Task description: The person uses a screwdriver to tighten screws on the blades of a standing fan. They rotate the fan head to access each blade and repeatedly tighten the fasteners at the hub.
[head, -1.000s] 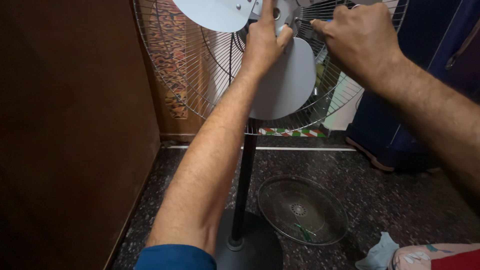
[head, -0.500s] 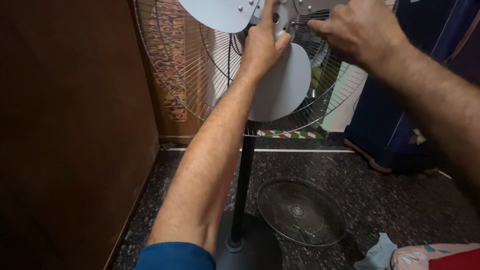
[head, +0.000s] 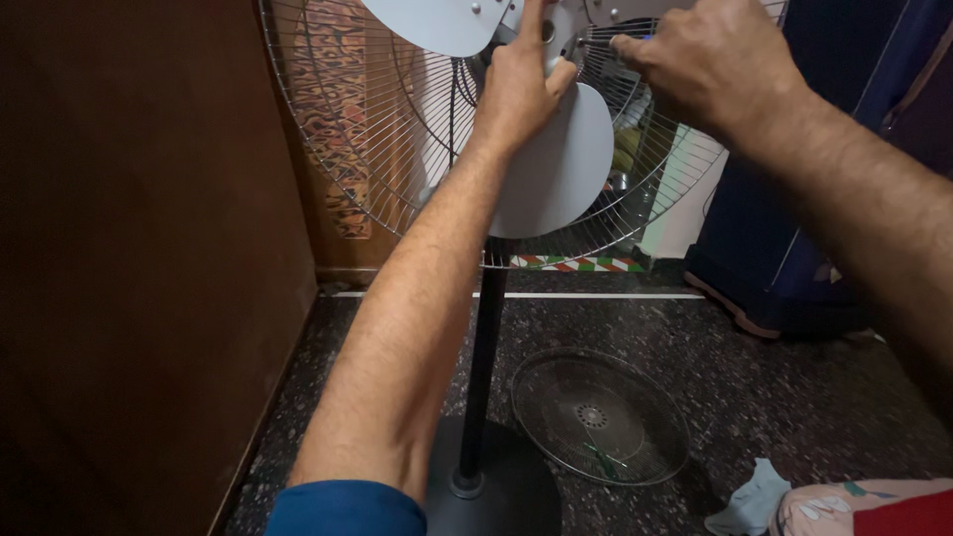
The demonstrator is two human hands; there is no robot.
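Dark stone floor (head: 794,347); left hand (head: 521,84) grips fan hub (head: 544,30), right hand (head: 710,60) pinches something small just right of it, unclear what.

The floor (head: 794,367) is dark speckled stone, with a pale strip running across it near the back. A round black fan base (head: 496,491) stands on it, with the black pole rising from its middle. Just to the right of the base a round wire fan guard (head: 601,415) lies flat on the floor, a thin green thing resting on its mesh. Further right of the base, near the bottom edge, lies a crumpled pale blue cloth (head: 749,496), and just beside that a pinkish patterned piece of fabric (head: 854,506). Behind the base, along the far wall, runs a striped red, green and white band (head: 576,264). Left of the base, a brown wooden panel (head: 149,298) rises from the floor.
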